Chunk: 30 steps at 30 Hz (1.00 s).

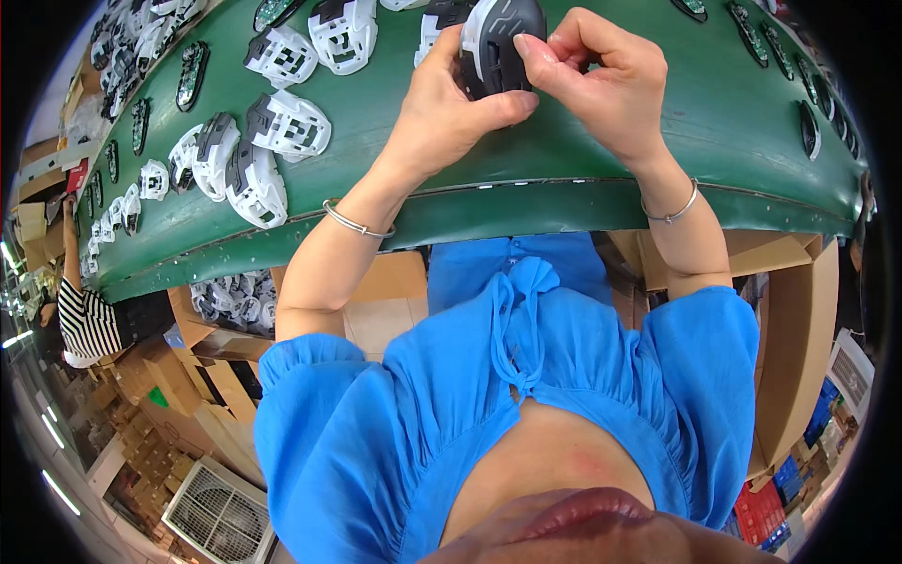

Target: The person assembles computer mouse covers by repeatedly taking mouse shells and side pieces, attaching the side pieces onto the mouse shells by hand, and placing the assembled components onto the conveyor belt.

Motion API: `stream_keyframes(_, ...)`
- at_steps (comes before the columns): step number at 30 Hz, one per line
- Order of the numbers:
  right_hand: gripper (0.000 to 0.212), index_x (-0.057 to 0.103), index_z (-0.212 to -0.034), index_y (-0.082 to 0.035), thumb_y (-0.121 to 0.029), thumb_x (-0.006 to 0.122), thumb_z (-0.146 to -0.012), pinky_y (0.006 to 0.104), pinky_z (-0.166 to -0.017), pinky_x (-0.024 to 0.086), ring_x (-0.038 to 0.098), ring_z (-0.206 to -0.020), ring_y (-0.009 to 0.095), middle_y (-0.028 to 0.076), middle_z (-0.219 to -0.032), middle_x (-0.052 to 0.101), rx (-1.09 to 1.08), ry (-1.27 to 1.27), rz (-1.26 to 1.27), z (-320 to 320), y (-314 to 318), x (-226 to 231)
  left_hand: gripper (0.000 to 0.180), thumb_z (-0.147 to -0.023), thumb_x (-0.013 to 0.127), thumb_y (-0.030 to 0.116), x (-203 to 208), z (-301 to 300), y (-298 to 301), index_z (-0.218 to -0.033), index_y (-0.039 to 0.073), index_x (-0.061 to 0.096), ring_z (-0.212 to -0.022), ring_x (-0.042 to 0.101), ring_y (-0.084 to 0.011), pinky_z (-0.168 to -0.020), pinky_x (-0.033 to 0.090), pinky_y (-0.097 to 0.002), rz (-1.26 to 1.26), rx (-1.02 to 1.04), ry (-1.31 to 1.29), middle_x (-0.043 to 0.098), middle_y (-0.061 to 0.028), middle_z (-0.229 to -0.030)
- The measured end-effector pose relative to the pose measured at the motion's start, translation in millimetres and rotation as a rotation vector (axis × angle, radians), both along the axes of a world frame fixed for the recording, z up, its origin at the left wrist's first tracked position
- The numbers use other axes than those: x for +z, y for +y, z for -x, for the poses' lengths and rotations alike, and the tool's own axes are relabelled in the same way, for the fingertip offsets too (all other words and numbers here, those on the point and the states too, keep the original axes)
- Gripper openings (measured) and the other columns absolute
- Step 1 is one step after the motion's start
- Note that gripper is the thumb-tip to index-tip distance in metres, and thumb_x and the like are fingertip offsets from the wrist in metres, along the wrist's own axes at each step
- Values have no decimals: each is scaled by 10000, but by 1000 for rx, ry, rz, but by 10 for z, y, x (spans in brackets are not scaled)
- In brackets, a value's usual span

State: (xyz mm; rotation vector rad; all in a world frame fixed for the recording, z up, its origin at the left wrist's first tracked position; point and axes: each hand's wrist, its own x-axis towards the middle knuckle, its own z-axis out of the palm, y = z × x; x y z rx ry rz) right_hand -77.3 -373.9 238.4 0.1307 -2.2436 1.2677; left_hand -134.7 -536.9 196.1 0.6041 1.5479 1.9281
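My left hand (pixel 446 108) is wrapped round a rounded black-and-white plastic shell (pixel 505 52), held upright above the green work surface, with the thumb along its lower edge. Close against the shell's right side is my right hand (pixel 606 80), its fingers curled and the thumb tip at the black face. Whatever those right fingers may pinch is hidden. Left of my hands lie several similar white-and-black shells (pixel 289 125), with slots and openings. Another shell (pixel 343 36) lies farther back, and one more (pixel 442 23) is partly behind the held one.
The green work surface (pixel 564 202) carries narrow dark parts with green circuit boards (pixel 193 75) on the left and more such parts (pixel 747 38) on the right. Cardboard boxes (pixel 799 329) flank me below its edge. At far left, a person in a striped top (pixel 86 315) reaches in.
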Motion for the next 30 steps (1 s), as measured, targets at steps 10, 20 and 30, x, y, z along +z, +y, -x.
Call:
stream_keyframes(10,747,430,-1355,55,-77,795,-717,317,-1008,416,542,-1150,172,128,-1234,577,291,-292,520,94,-8,24,732,-777,776,136,70,105,-130,-1383,-4,391,-1230,476,-200,-1067,359,-334,-101,-42,132,515,-113,-1284)
stream_keyframes(20,849,355,-1427,44,-77,810,-720,336,-1039,408,535,-1186,187,129,-1314,539,409,-457,633,34,-29,383,721,-736,822,147,16,145,-232,-1330,-14,447,-1097,598,-193,-912,509,-318,-57,157,493,578,-116,-1208)
stream_keyframes(30,703,541,-1313,27,-150,841,-701,353,-1068,405,566,-1185,212,130,-1287,583,447,-461,352,109,247,57,710,-694,846,254,14,114,-269,-1274,8,518,-1025,593,-309,-894,485,-378,197,198,762,572,-167,-1171)
